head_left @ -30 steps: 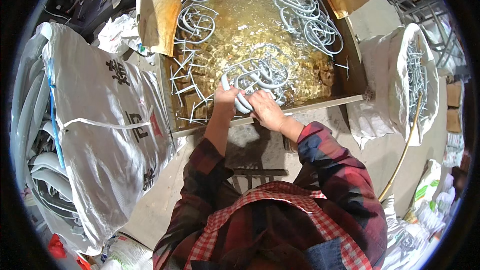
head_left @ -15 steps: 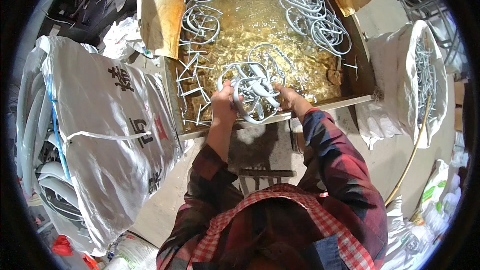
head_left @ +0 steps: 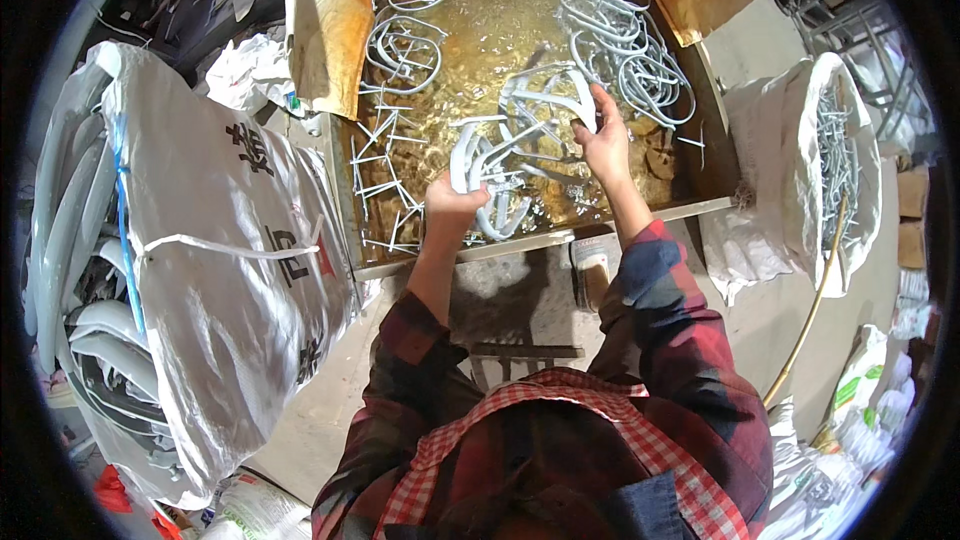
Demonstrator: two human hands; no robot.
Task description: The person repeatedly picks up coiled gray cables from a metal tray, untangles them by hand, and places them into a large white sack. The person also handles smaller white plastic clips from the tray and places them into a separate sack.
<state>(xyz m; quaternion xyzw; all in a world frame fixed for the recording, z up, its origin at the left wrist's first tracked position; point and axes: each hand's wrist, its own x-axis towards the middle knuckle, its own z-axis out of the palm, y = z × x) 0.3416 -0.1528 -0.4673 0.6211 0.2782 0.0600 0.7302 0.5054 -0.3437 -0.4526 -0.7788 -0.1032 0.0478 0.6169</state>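
Note:
My left hand (head_left: 455,202) is closed on the lower end of a grey curved plastic strip (head_left: 463,155) at the near left of the tray (head_left: 480,258). Farther right, my right hand (head_left: 606,138) grips another grey curved plastic strip (head_left: 560,98), thumb and fingers around its right end. Thin grey rods run between the two strips; whether all of it is one joined piece I cannot tell. More grey curved pieces (head_left: 512,220) sit just below, partly hidden. Beneath them the tray's bottom looks wet, rippled and yellowish.
Grey loops (head_left: 405,55) line the tray's left side, above thin branching rods (head_left: 385,160). More loops (head_left: 640,50) are heaped at the right. A white sack (head_left: 215,260) with grey curved parts stands at left. An open sack (head_left: 838,160) of thin grey rods and a stick (head_left: 815,310) are at right.
My hands have moved apart, the right one up and away from me. The bunched grey curved pieces between them are now spread out. A loop has come into view at the far edge.

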